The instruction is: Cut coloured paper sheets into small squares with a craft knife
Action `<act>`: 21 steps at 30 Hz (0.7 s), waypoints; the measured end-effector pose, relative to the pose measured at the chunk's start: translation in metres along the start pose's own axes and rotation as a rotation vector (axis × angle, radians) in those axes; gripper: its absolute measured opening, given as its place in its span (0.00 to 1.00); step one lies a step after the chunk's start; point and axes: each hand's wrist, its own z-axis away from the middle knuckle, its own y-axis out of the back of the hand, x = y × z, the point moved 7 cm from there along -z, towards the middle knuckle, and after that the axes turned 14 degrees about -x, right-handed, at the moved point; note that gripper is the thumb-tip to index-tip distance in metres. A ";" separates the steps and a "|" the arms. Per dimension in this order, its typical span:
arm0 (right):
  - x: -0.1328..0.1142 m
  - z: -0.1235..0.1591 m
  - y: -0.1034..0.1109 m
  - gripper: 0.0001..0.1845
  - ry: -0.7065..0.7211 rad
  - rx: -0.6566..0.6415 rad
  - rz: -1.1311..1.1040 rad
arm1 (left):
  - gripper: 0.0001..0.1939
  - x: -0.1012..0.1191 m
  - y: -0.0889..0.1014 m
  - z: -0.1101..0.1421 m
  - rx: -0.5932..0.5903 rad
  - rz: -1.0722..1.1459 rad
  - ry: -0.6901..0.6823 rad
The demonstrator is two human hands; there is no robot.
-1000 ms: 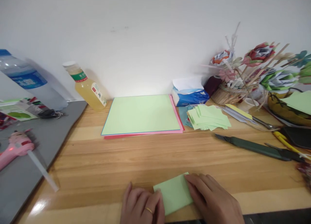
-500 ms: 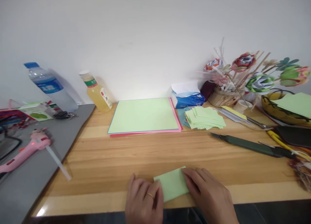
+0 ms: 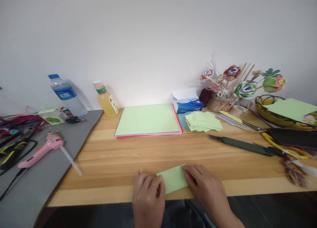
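1. The left hand (image 3: pixel 149 196) — ring on one finger — pinches the near-left end of the green paper (image 3: pixel 172 179).
2. The right hand (image 3: pixel 206 190) grips its right end.
3. Beyond both grips (farther back) lies a paper stack (image 3: pixel 150 120).

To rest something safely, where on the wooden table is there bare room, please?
Bare wood lies between the large paper stack and the folded paper, and between the glue stick and left hand. The right side is crowded: small sheets, knife, basket.
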 end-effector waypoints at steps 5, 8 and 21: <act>0.001 -0.003 0.006 0.23 -0.002 0.057 0.015 | 0.12 0.004 0.005 -0.003 0.027 0.003 0.024; -0.002 0.000 0.015 0.22 0.006 0.104 0.032 | 0.13 0.004 0.007 -0.004 0.032 0.034 0.024; -0.066 0.030 -0.002 0.26 0.412 0.143 0.169 | 0.08 0.000 0.001 -0.002 -0.038 0.032 0.050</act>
